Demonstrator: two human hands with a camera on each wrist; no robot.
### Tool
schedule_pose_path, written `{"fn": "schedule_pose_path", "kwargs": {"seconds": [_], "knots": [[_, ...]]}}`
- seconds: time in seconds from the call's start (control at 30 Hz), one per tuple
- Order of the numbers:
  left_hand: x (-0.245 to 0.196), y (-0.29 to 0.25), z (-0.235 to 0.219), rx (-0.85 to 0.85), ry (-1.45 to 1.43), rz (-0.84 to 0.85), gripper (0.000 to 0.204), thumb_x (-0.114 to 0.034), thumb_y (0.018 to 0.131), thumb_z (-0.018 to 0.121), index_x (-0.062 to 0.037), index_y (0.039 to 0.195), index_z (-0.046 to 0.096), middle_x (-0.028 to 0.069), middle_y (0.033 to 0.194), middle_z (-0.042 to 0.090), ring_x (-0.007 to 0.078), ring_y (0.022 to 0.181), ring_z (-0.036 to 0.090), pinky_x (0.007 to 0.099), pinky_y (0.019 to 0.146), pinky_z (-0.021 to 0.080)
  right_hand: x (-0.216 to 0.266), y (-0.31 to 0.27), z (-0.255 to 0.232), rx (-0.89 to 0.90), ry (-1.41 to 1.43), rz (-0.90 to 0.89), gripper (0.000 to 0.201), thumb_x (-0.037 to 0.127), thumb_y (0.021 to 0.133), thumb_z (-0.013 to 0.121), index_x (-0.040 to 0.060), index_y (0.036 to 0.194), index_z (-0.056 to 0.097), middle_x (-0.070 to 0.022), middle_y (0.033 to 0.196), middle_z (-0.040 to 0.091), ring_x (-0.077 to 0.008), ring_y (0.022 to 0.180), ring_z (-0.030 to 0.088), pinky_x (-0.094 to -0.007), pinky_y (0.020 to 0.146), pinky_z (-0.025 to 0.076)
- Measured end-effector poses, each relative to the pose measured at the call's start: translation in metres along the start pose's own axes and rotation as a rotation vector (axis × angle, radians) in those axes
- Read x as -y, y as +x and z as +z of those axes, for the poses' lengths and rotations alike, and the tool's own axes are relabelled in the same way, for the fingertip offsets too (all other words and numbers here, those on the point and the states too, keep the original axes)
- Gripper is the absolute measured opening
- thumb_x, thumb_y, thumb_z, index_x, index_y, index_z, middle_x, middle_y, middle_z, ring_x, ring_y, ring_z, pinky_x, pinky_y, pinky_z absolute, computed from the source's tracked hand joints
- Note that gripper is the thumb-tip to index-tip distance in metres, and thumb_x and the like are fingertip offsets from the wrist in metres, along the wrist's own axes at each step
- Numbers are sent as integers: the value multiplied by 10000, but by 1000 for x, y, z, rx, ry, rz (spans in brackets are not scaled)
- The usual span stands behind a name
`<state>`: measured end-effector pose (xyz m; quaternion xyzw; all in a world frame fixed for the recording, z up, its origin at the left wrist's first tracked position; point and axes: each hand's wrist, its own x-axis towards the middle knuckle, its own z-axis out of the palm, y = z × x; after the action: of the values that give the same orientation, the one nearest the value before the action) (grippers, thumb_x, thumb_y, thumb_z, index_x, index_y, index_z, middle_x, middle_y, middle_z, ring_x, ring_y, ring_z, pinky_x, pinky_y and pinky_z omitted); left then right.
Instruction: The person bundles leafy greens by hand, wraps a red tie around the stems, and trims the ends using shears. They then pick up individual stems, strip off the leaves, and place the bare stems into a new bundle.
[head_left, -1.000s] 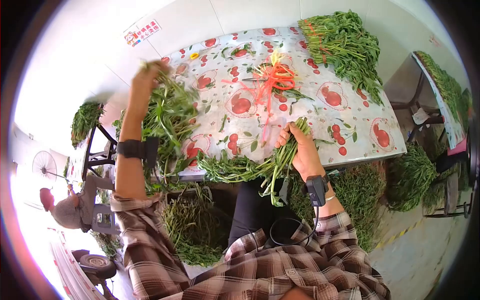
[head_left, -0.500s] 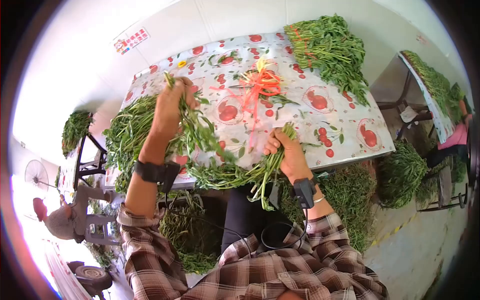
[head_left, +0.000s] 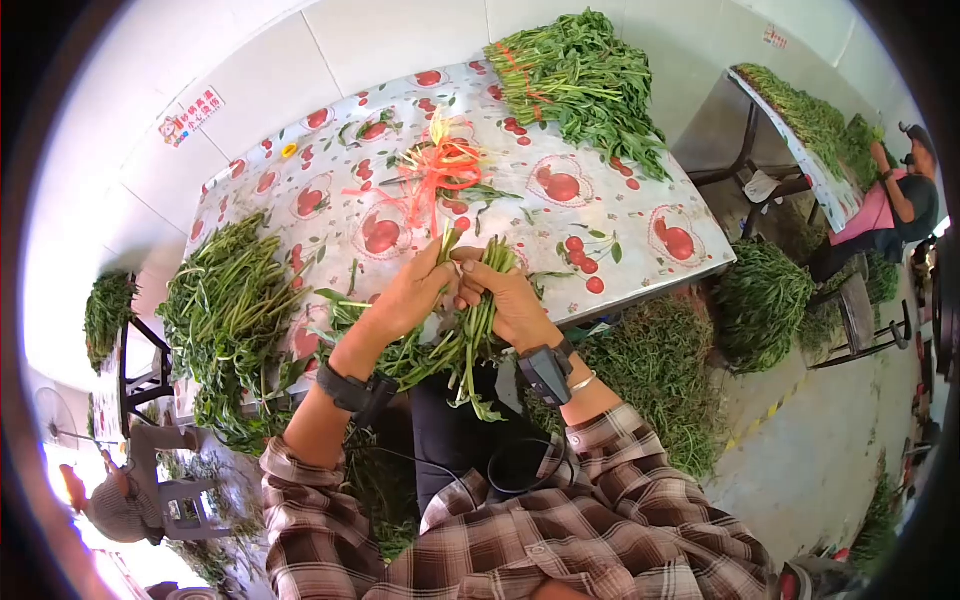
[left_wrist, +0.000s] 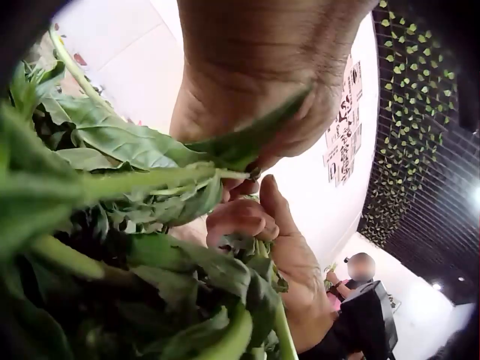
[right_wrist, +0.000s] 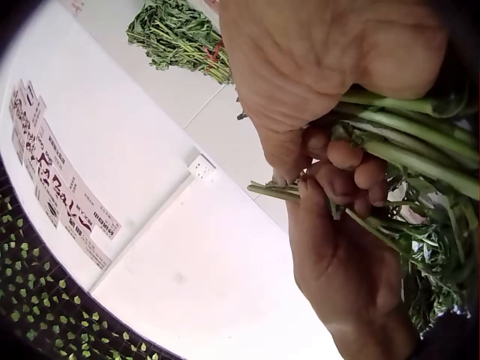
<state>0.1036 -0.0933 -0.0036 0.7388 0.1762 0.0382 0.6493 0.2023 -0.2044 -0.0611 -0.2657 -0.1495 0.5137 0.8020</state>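
Observation:
Over the near edge of the table, my right hand grips a bunch of leafy green stems, leaves hanging down toward my lap. My left hand is right beside it, pinching a few more stems whose cut ends point up. The fingers of both hands meet at the bunch in the right wrist view, where stems run out past the palm. Leaves cover much of the left wrist view and partly hide the fingers. A loose heap of the same greens lies on the table left of my hands.
Red plastic ties lie mid-table with scissors among them. Tied bundles of greens are stacked at the back, and a yellow ring lies far left. Heaps of greens cover the floor below. Another person works at a table to the right.
My left hand has come from the heap at the left over to my right hand, bringing stems along. The right hand keeps its grip on the bunch. The head view has turned rightward.

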Motion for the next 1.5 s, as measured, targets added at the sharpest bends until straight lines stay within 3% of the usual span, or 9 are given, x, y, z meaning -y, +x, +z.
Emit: {"fn": "schedule_pose_path", "kwargs": {"seconds": [0.1, 0.23, 0.4, 0.63, 0.7, 0.9, 1.0, 1.17, 1.5], "knots": [[-3, 0, 2, 34, 30, 97, 510, -43, 918, 337, -15, 1411, 207, 114, 1247, 494, 108, 783, 541, 241, 682, 439, 1, -2, 2, 19, 37, 9, 172, 110, 861, 608, -1, 990, 587, -35, 692, 556, -98, 569, 480, -267, 552, 447], [0, -2, 2, 44, -11, 98, 512, -52, 918, 348, -21, 1412, 216, 110, 1214, 503, 104, 781, 536, 238, 686, 439, 3, -2, 3, 29, -9, 1, 139, 117, 863, 606, 4, 937, 576, -70, 675, 586, -114, 557, 511, -257, 541, 453], [-12, -4, -3, 120, 108, 90, 541, -80, 898, 417, -25, 1408, 245, 36, 906, 553, 78, 733, 520, 211, 616, 411, 3, -1, 0, 63, -91, -18, 127, 127, 871, 596, 4, 894, 574, -106, 660, 613, -129, 548, 533, -252, 533, 453], [-14, -3, -8, 157, 189, -19, 492, -107, 898, 452, -11, 1364, 326, 13, 808, 559, 72, 689, 521, 201, 544, 389, 2, -1, -2, 18, -109, -10, 115, 115, 862, 597, 0, 867, 591, -91, 656, 606, -138, 543, 558, -261, 530, 470], [-7, -6, -10, 97, 180, -12, 357, -136, 908, 465, -5, 1240, 470, 14, 788, 568, 67, 649, 507, 201, 531, 384, -1, 0, -4, 16, -89, -28, 115, 113, 859, 599, -2, 867, 598, -88, 655, 603, -139, 537, 554, -267, 532, 477], [-4, -13, -13, 23, 178, -132, 207, -190, 931, 467, -25, 952, 590, 1, 716, 572, 46, 548, 429, 196, 490, 345, 1, -1, 1, 60, -41, -22, 150, 116, 856, 604, -21, 918, 608, -50, 630, 553, -132, 554, 543, -282, 551, 490], [-6, -12, -9, -34, 206, -129, 212, -206, 928, 477, -29, 946, 594, -9, 685, 565, 38, 526, 406, 193, 479, 331, 3, -4, 9, -104, 5, 15, 169, 149, 872, 589, -6, 937, 586, -23, 613, 510, -132, 534, 516, -285, 520, 462], [-2, -12, -10, -92, 184, -119, 221, -225, 922, 496, -30, 929, 600, -16, 662, 555, 36, 517, 410, 189, 477, 331, 0, -2, 4, -62, 33, 5, 158, 146, 878, 585, 1, 941, 584, 11, 593, 462, -105, 495, 440, -266, 508, 439], [-9, -15, 2, -110, 103, -99, 247, -221, 930, 474, -30, 1005, 612, -30, 710, 592, 27, 579, 498, 189, 481, 334, 3, -3, 1, 73, -52, 62, 220, 124, 869, 597, -20, 1035, 595, -12, 622, 498, -103, 513, 488, -265, 504, 446]]}}
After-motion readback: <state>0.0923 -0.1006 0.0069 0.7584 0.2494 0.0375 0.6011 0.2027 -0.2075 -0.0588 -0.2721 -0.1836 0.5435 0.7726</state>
